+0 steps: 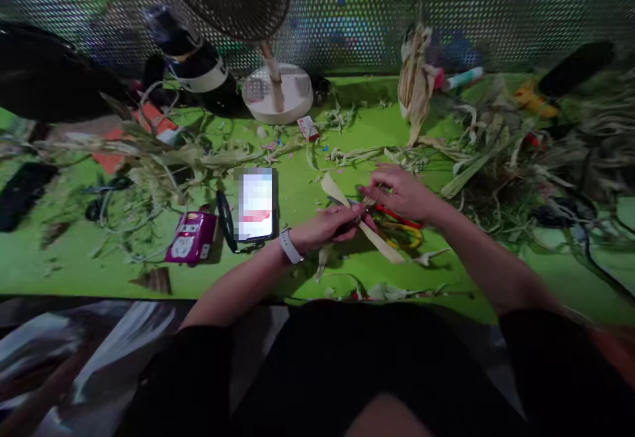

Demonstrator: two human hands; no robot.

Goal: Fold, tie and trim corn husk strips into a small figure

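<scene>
My left hand (pixel 328 225) is closed around a pale strip of dried husk (pixel 383 245), which sticks out above and below the fingers. Close against it, my right hand (pixel 401 191) has its fingers pinched together on thin, straw-coloured strands (pixel 368 203) at the husk; their exact ends are hidden by the fingers. Under the hands lies a yellow loop-shaped handle (pixel 413 237) beside a red one, the rest of that tool being covered. Another twisted scrap of husk (pixel 430 256) lies on the green table just right of the hands.
A phone (pixel 258 205), black-framed glasses (pixel 227 222) and a purple box-like device (pixel 192 237) lie left of my hands. Behind stand a fan (pixel 278 103), a dark bottle (pixel 198 70) and a husk bundle (pixel 415 86). Heaped dry fibres (pixel 496 139) and a black cable (pixel 590 252) lie right.
</scene>
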